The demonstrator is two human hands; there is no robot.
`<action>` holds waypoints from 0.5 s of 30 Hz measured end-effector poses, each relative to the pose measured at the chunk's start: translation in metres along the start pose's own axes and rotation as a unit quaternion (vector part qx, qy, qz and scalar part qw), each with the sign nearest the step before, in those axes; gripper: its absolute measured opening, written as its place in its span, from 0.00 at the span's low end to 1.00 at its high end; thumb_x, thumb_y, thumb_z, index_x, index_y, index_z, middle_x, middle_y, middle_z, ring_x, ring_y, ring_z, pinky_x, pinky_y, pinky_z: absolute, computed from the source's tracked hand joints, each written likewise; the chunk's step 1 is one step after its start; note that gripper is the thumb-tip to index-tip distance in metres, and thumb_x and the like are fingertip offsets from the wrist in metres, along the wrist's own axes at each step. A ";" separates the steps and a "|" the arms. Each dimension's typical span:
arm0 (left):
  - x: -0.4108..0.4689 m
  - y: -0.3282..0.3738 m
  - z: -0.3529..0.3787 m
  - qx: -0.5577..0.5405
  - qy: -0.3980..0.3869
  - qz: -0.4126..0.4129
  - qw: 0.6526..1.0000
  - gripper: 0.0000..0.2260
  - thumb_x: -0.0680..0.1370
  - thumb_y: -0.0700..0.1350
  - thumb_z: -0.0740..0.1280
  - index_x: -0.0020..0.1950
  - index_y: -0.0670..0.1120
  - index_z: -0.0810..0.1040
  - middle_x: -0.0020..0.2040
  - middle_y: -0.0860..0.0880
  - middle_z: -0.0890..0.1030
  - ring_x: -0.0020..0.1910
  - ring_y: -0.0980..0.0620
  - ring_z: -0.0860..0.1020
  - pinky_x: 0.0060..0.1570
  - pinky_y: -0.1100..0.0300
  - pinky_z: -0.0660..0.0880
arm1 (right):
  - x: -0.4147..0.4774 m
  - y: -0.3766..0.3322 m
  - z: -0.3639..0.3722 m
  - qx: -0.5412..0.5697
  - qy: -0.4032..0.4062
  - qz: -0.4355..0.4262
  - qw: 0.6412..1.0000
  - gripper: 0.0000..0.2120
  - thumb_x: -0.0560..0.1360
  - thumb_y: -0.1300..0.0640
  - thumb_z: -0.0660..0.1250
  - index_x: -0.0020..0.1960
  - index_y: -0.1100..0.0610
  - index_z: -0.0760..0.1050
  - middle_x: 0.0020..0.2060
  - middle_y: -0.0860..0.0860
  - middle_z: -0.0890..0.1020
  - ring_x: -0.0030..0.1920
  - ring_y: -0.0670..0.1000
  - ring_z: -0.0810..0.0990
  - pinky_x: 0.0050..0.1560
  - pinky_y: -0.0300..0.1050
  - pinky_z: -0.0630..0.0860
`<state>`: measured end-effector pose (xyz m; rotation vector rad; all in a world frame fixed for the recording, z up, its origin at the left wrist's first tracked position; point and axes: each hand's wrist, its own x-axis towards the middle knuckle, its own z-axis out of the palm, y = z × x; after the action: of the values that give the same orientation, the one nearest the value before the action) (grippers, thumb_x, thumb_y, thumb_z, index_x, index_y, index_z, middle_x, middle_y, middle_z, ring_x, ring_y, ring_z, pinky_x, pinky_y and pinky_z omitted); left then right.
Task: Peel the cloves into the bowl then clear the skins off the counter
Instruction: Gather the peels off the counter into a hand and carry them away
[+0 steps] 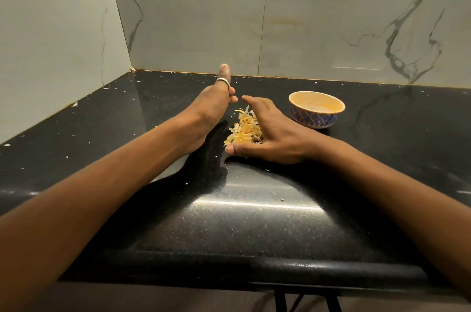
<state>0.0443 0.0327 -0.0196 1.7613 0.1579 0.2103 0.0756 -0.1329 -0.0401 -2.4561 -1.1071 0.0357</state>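
Observation:
A heap of pale yellow garlic skins (245, 128) lies on the black counter (254, 209), between my two hands. My left hand (211, 105) stands on its edge just left of the heap, fingers straight, a ring on one finger. My right hand (267, 133) cups the heap from the right, palm down, thumb flat on the counter in front of it, fingers relaxed over the skins. A small bowl (316, 112), blue-patterned outside and cream inside, stands to the right of my right hand. From this angle its contents are hidden.
Small skin flecks (282, 200) are scattered across the counter, some along the back seam and the left wall. Marble-patterned walls close the back and left. The counter's rounded front edge (242, 268) runs below my forearms.

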 end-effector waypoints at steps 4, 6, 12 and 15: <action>0.003 0.001 -0.001 0.000 0.025 -0.001 1.000 0.27 0.81 0.68 0.47 0.53 0.51 0.76 0.58 0.50 0.81 0.65 0.50 0.73 0.75 0.46 0.62 | 0.015 0.000 0.003 -0.016 0.055 0.013 0.998 0.47 0.73 0.33 0.69 0.80 0.56 0.54 0.77 0.57 0.61 0.76 0.53 0.63 0.72 0.43 0.61; 0.004 0.002 -0.002 -0.002 0.036 -0.003 0.999 0.26 0.82 0.67 0.46 0.53 0.51 0.76 0.57 0.50 0.81 0.65 0.50 0.73 0.75 0.45 0.61 | 0.022 0.002 0.004 -0.022 0.071 0.020 0.997 0.47 0.72 0.30 0.67 0.80 0.56 0.57 0.75 0.56 0.64 0.75 0.54 0.65 0.73 0.46 0.63; 0.005 0.001 -0.004 0.008 0.043 -0.006 0.999 0.28 0.82 0.67 0.46 0.58 0.49 0.76 0.58 0.50 0.81 0.65 0.50 0.73 0.75 0.45 0.62 | 0.031 0.002 0.004 -0.041 0.029 0.031 0.998 0.47 0.69 0.24 0.63 0.77 0.52 0.63 0.73 0.54 0.69 0.72 0.53 0.68 0.71 0.53 0.68; 0.007 0.000 -0.003 0.009 0.041 -0.011 0.999 0.28 0.82 0.68 0.47 0.55 0.49 0.76 0.56 0.51 0.81 0.64 0.50 0.74 0.75 0.47 0.62 | 0.032 0.002 0.005 -0.041 0.063 -0.003 0.997 0.27 0.75 0.35 0.68 0.66 0.52 0.77 0.60 0.53 0.79 0.60 0.52 0.76 0.61 0.47 0.73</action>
<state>0.0504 0.0371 -0.0186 1.7696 0.2390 0.2674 0.0976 -0.1095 -0.0404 -2.4887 -1.0796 -0.1674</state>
